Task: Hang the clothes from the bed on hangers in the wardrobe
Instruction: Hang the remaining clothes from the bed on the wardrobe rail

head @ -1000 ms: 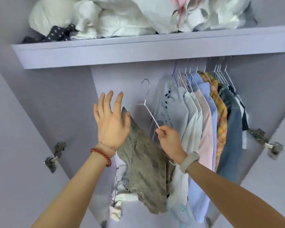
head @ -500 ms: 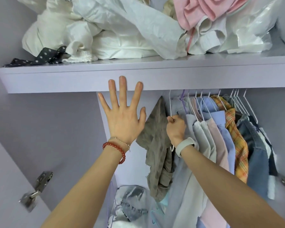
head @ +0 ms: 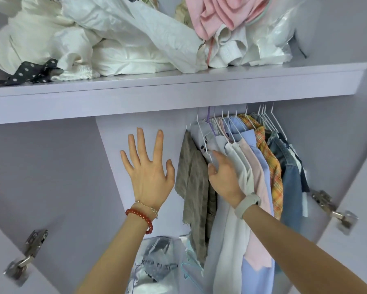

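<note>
Inside a pale lilac wardrobe (head: 51, 166), a crumpled grey-brown garment (head: 194, 183) is being hung at the left end of a crowded row, on a thin white wire hanger (head: 187, 129) whose hook is hidden behind the front edge of the lilac shelf (head: 178, 96); whether it is fully seated on the rail cannot be told. The left hand (head: 146, 168) is being held flat and spread in the open space just left of the garment, with nothing gripped. The right hand (head: 222, 175) is being pressed against the pale grey hanging shirt (head: 218, 145) next to the garment, its fingers loosely extended; nothing is seen to be gripped, though the fingertips are partly hidden by cloth. To the right, white, pink, light blue, orange plaid (head: 269, 158) and denim shirts (head: 288, 177) are being kept on similar hangers. This garment is judged to be nearly placed, with only settling and spacing left. The bed is not being shown, so how many clothes are left cannot be told. White bedding (head: 114, 49) and pink cloth (head: 216, 15) are being stored on the shelf above, and a clear plastic bag (head: 157, 264) is lying below.
</note>
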`<control>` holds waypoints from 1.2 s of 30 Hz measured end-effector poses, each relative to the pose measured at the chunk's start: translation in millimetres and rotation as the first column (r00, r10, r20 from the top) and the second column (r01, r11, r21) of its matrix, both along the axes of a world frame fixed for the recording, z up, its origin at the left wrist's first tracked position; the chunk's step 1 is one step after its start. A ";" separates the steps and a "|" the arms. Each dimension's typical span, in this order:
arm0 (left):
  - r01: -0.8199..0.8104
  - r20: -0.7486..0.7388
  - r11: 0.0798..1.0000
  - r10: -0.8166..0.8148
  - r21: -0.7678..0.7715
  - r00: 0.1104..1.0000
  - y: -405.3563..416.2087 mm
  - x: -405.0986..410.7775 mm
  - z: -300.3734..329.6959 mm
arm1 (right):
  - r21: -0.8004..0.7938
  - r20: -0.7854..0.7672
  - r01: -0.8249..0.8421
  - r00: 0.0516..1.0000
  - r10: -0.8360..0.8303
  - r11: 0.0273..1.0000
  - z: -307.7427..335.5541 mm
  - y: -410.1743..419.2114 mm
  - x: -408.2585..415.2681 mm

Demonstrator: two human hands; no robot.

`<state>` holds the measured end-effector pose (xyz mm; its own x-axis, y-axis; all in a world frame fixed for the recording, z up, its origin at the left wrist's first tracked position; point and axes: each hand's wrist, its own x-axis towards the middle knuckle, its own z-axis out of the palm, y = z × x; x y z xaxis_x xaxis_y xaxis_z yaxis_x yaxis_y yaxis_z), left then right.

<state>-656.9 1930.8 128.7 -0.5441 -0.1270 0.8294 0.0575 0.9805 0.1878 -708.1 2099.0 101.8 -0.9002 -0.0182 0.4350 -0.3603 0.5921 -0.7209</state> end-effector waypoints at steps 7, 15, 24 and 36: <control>0.226 0.346 0.974 -0.209 -0.010 0.915 38.7 65.0 -112.2 | 0.343 -0.177 0.224 0.969 -0.171 0.912 -88.0 59.4 125.2; 0.614 0.712 0.785 -0.476 0.079 0.516 123.5 185.8 -220.1 | 0.530 0.348 0.389 0.710 -0.612 0.754 -202.5 142.9 341.1; 0.951 0.846 0.235 -0.532 0.198 -0.045 292.6 320.5 -250.5 | 0.514 0.534 0.749 0.102 -0.839 0.418 -257.1 224.2 586.0; 0.898 0.925 -0.310 -0.121 0.311 -0.361 532.4 555.0 -312.5 | 0.359 0.647 0.897 -0.439 -0.623 -0.259 -322.8 345.4 867.6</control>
